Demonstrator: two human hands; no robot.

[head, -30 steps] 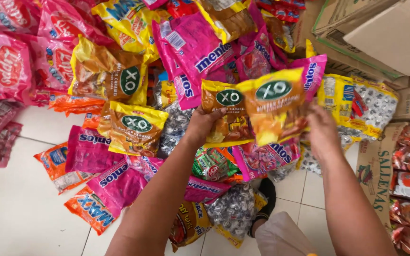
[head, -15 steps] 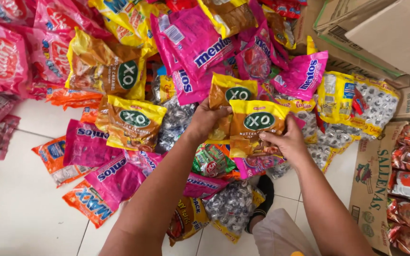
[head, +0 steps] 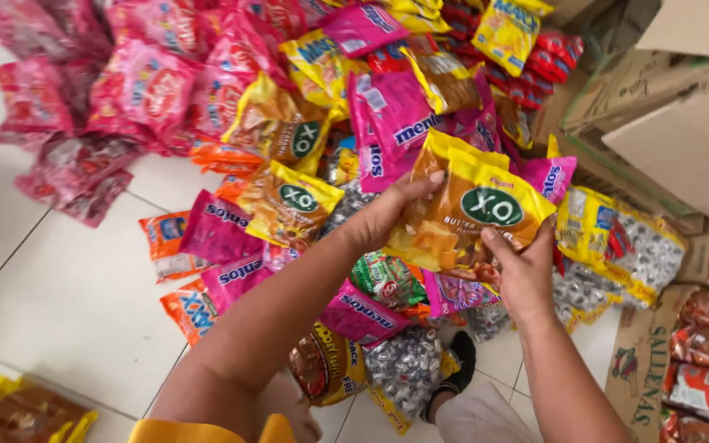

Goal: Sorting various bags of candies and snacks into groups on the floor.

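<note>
You hold a yellow-and-amber candy bag (head: pixel 465 215) above the heap of sweets packets (head: pixel 289 139) on the white tiled floor (head: pixel 59 287). Your left hand (head: pixel 389 212) curls over its left edge, fingers closed on it. Your right hand (head: pixel 523 275) pinches its lower right corner, thumb on front. Cardboard boxes (head: pixel 683 139) stand to the right.

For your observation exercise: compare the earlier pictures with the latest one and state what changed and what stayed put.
The left hand and right hand brought two separate yellow-gold candy bags together into one stack, now gripped by both. The heap of pink bags and the cardboard boxes stayed put.
</note>
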